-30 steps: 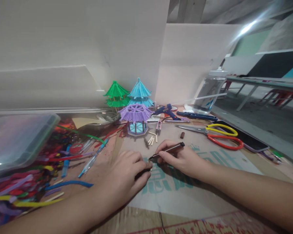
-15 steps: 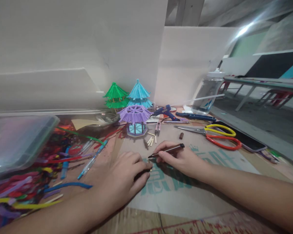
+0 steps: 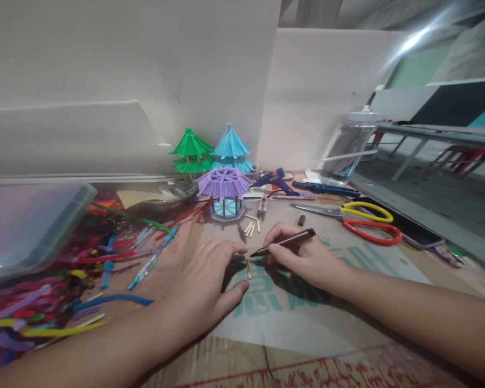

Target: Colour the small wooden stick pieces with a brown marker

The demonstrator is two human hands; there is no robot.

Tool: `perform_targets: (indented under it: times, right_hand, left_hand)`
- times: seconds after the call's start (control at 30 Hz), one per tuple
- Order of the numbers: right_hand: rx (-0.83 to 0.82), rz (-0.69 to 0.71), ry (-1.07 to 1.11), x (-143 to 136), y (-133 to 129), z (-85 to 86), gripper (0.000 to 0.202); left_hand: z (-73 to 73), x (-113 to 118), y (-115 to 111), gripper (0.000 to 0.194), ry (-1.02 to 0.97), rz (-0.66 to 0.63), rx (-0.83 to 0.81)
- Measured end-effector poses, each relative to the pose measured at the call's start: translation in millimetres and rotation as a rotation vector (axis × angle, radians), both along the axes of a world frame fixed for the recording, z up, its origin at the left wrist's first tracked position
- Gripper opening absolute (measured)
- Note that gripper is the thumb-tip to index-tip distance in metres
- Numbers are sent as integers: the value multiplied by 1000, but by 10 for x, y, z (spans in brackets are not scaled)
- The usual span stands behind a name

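Observation:
A brown marker pen (image 3: pixel 285 242) is pinched in my right hand (image 3: pixel 307 256), its dark tip pointing left. Just below that tip a short wooden stick (image 3: pixel 248 269) lies on the printed sheet, partly coloured brown. My left hand (image 3: pixel 210 275) rests to the left of the stick, thumb and forefinger spread apart around it without visibly touching it. Farther back lie several pale short sticks (image 3: pixel 249 230) and some brown-coloured sticks (image 3: pixel 242 233). The marker's brown cap (image 3: pixel 302 220) stands apart on the sheet. Beyond them is a small purple-roofed pavilion model (image 3: pixel 225 188).
Green (image 3: pixel 191 151) and blue (image 3: pixel 230 148) pavilion models stand behind. A glue gun (image 3: pixel 277 180), pliers (image 3: pixel 327 188), scissors (image 3: pixel 343 213), a phone (image 3: pixel 418 229) and a water bottle (image 3: pixel 350 148) are on the right. Pipe cleaners (image 3: pixel 20 307) and a plastic box (image 3: pixel 36 226) crowd the left.
My left fingers have opened away from the small stick, leaving it lying on the sheet. My right hand with the marker has shifted slightly right, its tip off the stick.

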State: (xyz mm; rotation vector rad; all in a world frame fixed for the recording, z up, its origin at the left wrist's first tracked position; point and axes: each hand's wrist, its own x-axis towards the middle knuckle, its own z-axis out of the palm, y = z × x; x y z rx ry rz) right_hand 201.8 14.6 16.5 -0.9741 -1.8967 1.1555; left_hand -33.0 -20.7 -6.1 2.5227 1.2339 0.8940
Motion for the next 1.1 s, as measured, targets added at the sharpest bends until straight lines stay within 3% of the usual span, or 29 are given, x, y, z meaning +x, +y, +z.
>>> perform_targets:
  times: [0.37,0.67,1.1]
  right_hand:
    - [10,44,-60,-11,-18,33,7]
    - [29,89,-79,-9,-22,39,5]
    - [33,93,-118,-11,-27,59,6]
  left_hand:
    - [-18,-7,25,39,-2,4,-35]
    - [17,6,66,23,52,-47,-90]
    - [23,4,56,22,69,-59,-106]
